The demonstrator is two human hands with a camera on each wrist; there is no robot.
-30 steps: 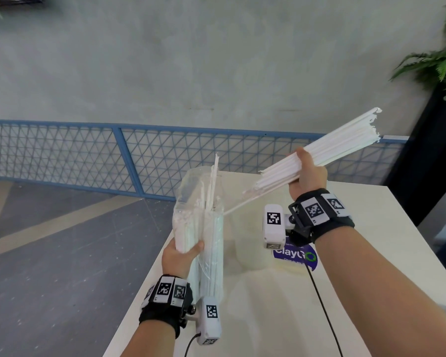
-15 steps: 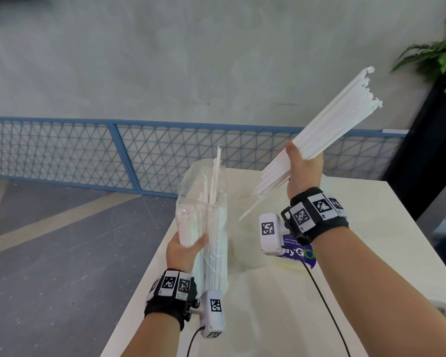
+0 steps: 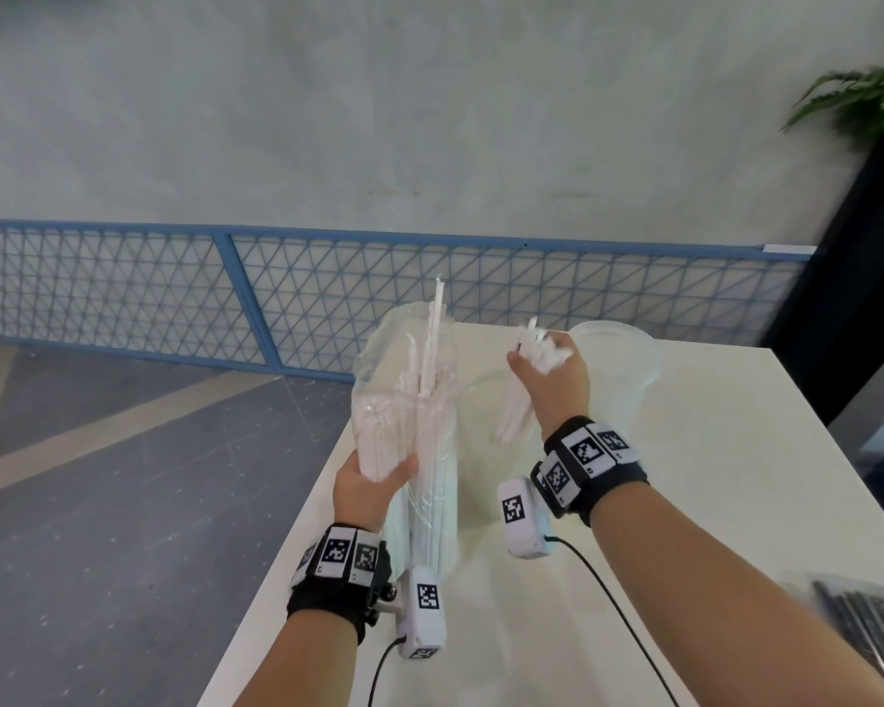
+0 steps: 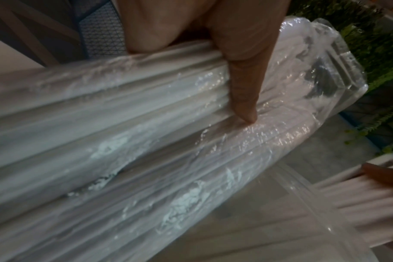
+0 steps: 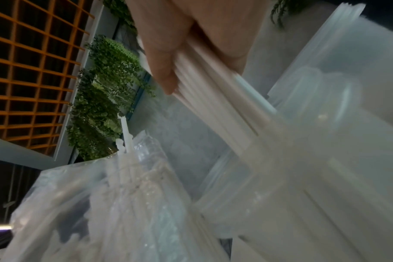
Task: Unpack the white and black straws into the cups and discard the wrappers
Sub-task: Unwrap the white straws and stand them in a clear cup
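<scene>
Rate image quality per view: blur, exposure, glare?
Head: evenly lit, mostly sharp; right hand and its white straws motion-smeared, frame edges bowed by the wide lens. Left wrist: dim, soft; specular glints on the plastic wrapper around the thumb. Right wrist: darkest background, heavy streaking on the straws and clear cup; only the plant is fairly crisp.

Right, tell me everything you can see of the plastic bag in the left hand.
The plastic bag is clear, thin, crinkled film, open at the top and held roughly upright over the near left edge of the table. It is still part full of white straws, a few poking out above its mouth. The left hand grips its middle, thumb pressing into the film. The nearer cup stands just beside it.
</scene>
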